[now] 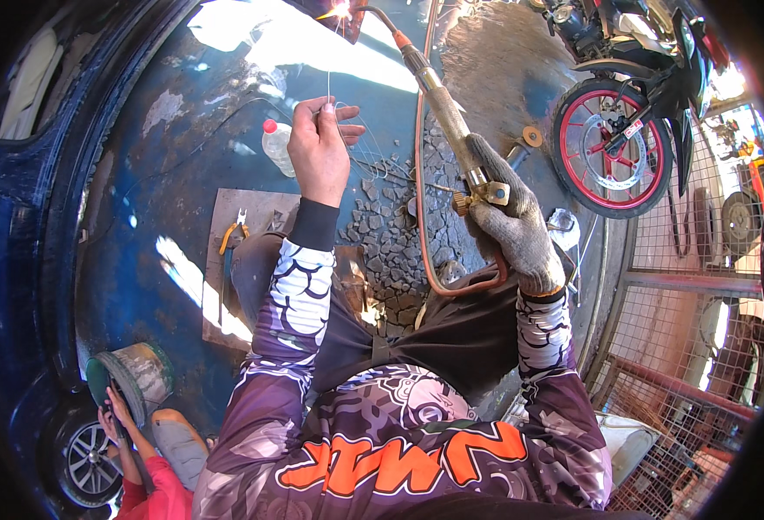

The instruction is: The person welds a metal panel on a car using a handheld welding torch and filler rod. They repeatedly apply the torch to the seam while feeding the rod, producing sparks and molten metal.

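Note:
My right hand (521,230), in a grey knit glove, is wrapped round the handle of a brass-coloured gas torch (441,97). From there the torch slants up and left, and a bright flame (340,10) glows at its bent tip. The flame meets a dark reddish piece at the top edge, whose shape the glare hides. Bare, my left hand (319,160) pinches a thin wire rod (329,74) between thumb and forefinger, the other fingers loosely spread. The rod runs upward to the flame. A reddish hose (419,173) loops below the torch.
A clear bottle with a red cap (278,149) stands beside my left hand. Pliers (235,232) lie on a flat board (265,204). Broken stones (382,221) cover the ground ahead. A motorcycle wheel (566,152) is at right; a bucket (146,373), another person (161,485) and a dark car are left.

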Tool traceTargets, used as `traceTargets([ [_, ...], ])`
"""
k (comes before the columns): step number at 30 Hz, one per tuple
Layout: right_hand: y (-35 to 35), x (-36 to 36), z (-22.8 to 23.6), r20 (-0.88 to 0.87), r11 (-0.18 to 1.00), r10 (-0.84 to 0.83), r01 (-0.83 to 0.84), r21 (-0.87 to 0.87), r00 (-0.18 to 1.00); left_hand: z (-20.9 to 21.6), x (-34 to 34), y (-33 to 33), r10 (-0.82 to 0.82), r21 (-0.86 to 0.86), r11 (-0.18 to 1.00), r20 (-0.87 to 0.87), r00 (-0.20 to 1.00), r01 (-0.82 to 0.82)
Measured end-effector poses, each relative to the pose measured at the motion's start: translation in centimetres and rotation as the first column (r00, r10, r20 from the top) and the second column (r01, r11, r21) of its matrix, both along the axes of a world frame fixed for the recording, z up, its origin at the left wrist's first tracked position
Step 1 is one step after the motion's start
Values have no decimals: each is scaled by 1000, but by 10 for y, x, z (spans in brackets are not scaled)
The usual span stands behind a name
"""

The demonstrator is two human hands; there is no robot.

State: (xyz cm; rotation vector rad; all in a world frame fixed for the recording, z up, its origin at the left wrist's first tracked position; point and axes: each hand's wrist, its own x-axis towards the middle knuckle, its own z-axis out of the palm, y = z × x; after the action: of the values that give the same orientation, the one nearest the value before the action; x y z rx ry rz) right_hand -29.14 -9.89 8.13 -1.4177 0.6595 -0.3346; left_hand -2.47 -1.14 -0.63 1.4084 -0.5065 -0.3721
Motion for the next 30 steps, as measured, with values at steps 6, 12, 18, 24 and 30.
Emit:
traceTargets([
  [6,-1,-1,1,-10,1000,5,-5,-16,1000,0,-1,1,-4,-5,1000,3,1000,4],
  [12,-2,1,1,-31,999,4,-5,-36,1000,1,-2,1,0,-17,1000,-11,1000,-1],
  [18,-2,0,1,-35,1000,12,-13,-28,999,-1,0,0,-1,-18,1000,12,1000,2],
  [24,-3,1,-1,-6,1000,14,-14,-24,1000,-2,-1,-1,7,-21,1000,-10,1000,-7],
  [30,0,2,6,-31,1000,5,-4,7,1000,-1,-1,0,10,-28,1000,-2,1000,-10],
])
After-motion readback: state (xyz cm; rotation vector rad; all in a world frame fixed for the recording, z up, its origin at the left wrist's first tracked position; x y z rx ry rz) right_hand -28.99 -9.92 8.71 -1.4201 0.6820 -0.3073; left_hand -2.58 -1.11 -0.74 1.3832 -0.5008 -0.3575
